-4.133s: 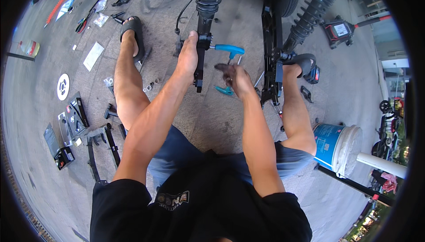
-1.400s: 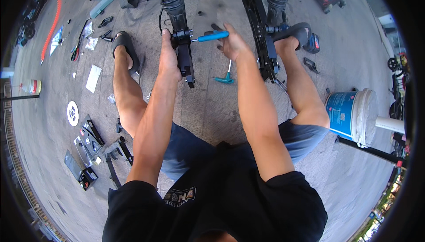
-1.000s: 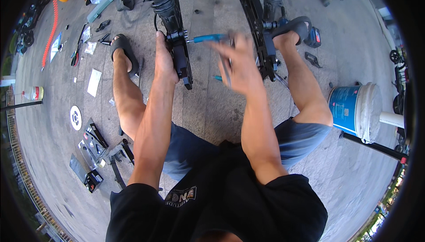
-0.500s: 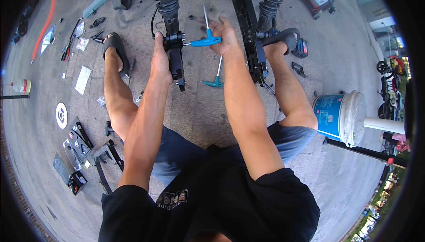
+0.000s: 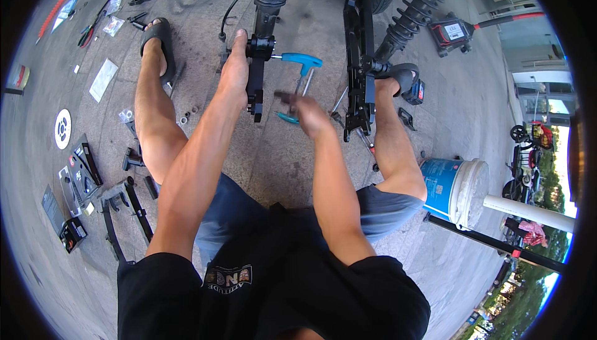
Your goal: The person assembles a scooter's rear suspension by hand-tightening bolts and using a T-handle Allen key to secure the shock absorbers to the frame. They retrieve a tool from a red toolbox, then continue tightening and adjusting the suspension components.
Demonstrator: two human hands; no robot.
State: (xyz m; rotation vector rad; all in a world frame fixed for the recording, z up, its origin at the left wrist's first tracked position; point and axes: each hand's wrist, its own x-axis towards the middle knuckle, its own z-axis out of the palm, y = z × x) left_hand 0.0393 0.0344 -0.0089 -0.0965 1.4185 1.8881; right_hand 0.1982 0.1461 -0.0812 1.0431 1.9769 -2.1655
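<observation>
1. On the grey concrete floor (image 5: 261, 166), seated with both bare legs stretched forward, a black sandal (image 5: 158, 32) on the left foot.
2. Straight ahead, between the knees: a black shock absorber (image 5: 264, 10) with a coil spring at its top and a black bracket body running down toward the lap.
3. Left hand (image 5: 235, 69) laid flat along the left side of that bracket, fingers extended upward, thumb side pressed against the metal; not wrapped fully round it.
4. Stuck into the bracket from the right: a teal T-handle wrench (image 5: 301, 61), shaft horizontal, handle end free, untouched by either hand.
5. Right hand (image 5: 308, 116) lifted just below that wrench, blurred; fingers seem loosely curled, apart from the tool; cannot tell whether anything small sits in them.
6. Just beneath the right hand, lying on the floor: a second teal T-handle tool (image 5: 287, 116), partly hidden.
7. To the right: a long black frame rail (image 5: 357, 60) and another coil spring (image 5: 416, 13) beside the right foot.
8. Further right: a blue and white bucket (image 5: 454, 188).
9. Far left: scattered black parts (image 5: 78, 172), a white disc (image 5: 62, 128), small hand tools.
</observation>
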